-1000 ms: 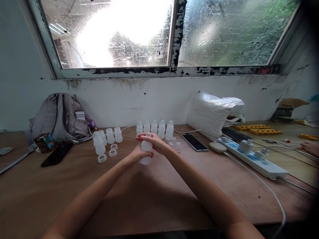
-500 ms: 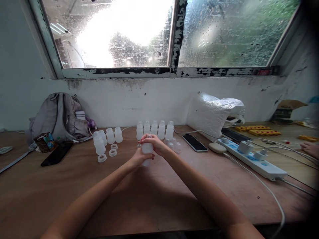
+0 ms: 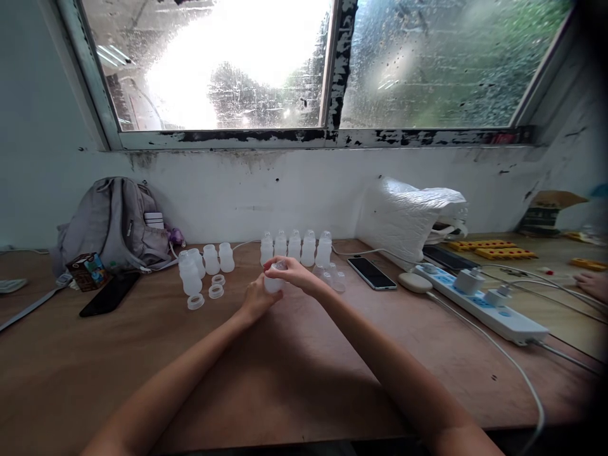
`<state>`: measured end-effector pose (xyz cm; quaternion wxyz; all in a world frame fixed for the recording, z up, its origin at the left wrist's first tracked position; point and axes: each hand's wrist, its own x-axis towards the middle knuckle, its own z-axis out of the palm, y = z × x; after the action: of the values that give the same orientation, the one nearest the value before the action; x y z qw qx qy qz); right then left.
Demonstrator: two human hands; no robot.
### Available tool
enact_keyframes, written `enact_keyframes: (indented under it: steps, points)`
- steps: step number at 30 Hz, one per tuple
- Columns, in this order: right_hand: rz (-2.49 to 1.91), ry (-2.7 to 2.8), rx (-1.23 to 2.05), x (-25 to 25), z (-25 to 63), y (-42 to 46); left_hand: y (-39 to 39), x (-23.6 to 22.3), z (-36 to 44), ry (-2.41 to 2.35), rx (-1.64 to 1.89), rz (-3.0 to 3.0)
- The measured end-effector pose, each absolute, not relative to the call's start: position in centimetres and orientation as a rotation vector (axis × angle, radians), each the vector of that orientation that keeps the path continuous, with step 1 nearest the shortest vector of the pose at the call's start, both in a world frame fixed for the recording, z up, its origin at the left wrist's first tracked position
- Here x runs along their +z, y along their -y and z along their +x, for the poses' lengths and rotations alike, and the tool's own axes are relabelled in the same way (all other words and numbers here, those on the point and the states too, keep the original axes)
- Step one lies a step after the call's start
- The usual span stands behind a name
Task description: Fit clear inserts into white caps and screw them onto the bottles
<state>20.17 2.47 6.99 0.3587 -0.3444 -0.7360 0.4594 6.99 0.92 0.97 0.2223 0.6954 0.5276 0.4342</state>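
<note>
My left hand (image 3: 259, 297) is wrapped around the body of a frosted white baby bottle (image 3: 273, 284) in the middle of the table. The fingers of my right hand (image 3: 294, 273) close around the bottle's top, where a clear part shows between them. The bottle leans, with its top turned towards me; its base is hidden. Behind my hands stands a row of several capped baby bottles (image 3: 308, 247). To the left are several open bottle bodies (image 3: 190, 278), with several loose collar rings (image 3: 216, 291) in front. Clear dome-shaped pieces (image 3: 338, 281) lie right of my right hand.
A phone (image 3: 372, 272), a round white pad (image 3: 415, 282) and a power strip (image 3: 484, 307) with trailing cables lie at right. A silver-white bag (image 3: 403, 215) leans on the wall. At left sit a grey backpack (image 3: 114, 215), a small box (image 3: 88, 271) and a dark phone (image 3: 110, 294). Another person's hand (image 3: 591, 282) shows far right.
The bottle has gone from upright to leaning, its top turned towards me. Both hands have shifted slightly left with it and keep their hold.
</note>
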Motion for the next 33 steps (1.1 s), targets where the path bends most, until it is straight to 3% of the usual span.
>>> enact_keyframes:
  steps: [4, 8, 10, 16, 33]
  points:
    - [-1.114, 2.146, 1.08, 8.5, 23.5, -3.9, -2.7, -0.6, 5.6, -1.276, 1.272, 1.759]
    - [-1.777, 2.183, 0.5, 8.6, 27.4, -6.0, -3.3, -1.3, 5.1, -1.128, 1.235, 1.634]
    - [-1.987, 2.145, 0.36, 8.1, 28.8, -6.8, -3.2, -1.4, 5.1, -1.101, 1.216, 1.614]
    - [-2.236, 2.194, 0.468, 7.0, 29.7, -7.7, -3.0, -1.3, 5.3, -1.108, 1.197, 1.612]
    - [-2.075, 2.196, 0.539, 6.3, 29.0, -7.8, -2.8, -1.1, 5.0, -0.931, 1.102, 1.552]
